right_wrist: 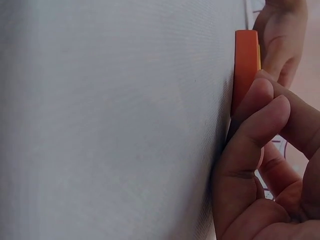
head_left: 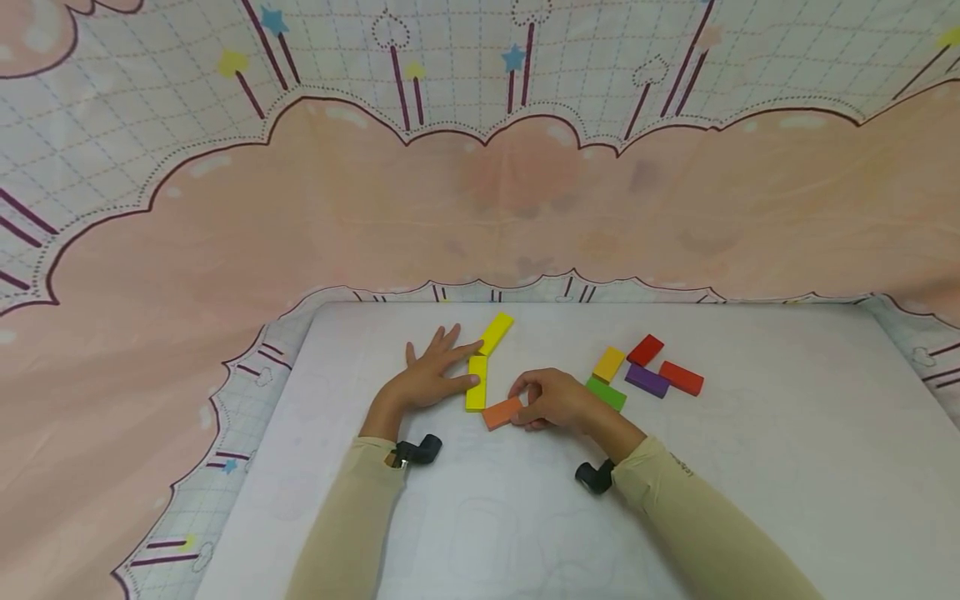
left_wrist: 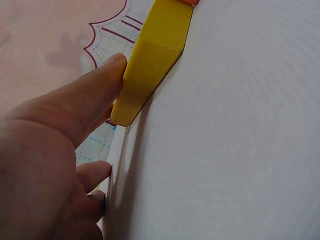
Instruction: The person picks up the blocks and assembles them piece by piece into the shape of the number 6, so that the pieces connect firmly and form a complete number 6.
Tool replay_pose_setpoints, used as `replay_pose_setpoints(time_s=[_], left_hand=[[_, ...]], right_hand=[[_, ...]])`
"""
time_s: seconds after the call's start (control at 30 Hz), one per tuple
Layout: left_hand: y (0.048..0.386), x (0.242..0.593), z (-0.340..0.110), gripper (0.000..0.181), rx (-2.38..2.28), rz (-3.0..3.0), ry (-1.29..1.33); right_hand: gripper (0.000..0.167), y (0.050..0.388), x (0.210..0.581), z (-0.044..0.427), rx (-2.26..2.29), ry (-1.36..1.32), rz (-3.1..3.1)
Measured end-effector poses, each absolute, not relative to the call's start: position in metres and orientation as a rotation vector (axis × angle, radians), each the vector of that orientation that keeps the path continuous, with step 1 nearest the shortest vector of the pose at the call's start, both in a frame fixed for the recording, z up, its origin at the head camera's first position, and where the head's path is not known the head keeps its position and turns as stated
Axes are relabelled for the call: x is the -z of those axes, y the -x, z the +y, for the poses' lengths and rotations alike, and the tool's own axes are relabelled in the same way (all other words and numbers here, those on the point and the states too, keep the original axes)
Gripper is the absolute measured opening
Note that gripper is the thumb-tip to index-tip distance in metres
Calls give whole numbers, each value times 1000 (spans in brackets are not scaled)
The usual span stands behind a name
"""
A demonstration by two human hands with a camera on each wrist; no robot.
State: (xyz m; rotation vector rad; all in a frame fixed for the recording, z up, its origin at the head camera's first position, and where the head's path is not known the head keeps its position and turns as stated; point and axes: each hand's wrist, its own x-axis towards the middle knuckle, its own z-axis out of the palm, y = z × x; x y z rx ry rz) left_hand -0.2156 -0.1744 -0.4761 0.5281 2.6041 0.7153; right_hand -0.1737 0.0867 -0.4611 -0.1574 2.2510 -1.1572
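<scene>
Two yellow blocks lie end to end in the head view, the upper one (head_left: 497,333) slanted and the lower one (head_left: 477,383) upright in the picture. My left hand (head_left: 429,379) has its fingers spread, with the thumb on the lower yellow block and a fingertip by the joint of the two. An orange block (head_left: 501,413) lies at a slant by the lower yellow block's near end. My right hand (head_left: 558,400) pinches its right end with curled fingers. The right wrist view shows the orange block (right_wrist: 245,70) at the fingertips; the left wrist view shows the thumb against yellow (left_wrist: 155,55).
To the right of my right hand lie a yellow-orange block (head_left: 608,364), a green block (head_left: 606,394), a purple block (head_left: 647,380) and two red blocks (head_left: 645,349). The white table (head_left: 480,517) meets a patterned cloth (head_left: 525,200) at its far edge.
</scene>
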Motion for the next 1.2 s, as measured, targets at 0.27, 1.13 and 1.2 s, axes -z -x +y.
replay_pose_setpoints(time_s=[0.27, 1.13, 1.2], left_hand=[[216, 481, -174, 68, -691, 2620, -523], [215, 479, -174, 68, -713, 2621, -532], [216, 479, -174, 68, -710, 2618, -532]], right_hand=[[30, 173, 460, 88, 1181, 157, 2233], [30, 162, 421, 170, 978, 361, 2715], [28, 161, 422, 178, 940, 410, 2756]])
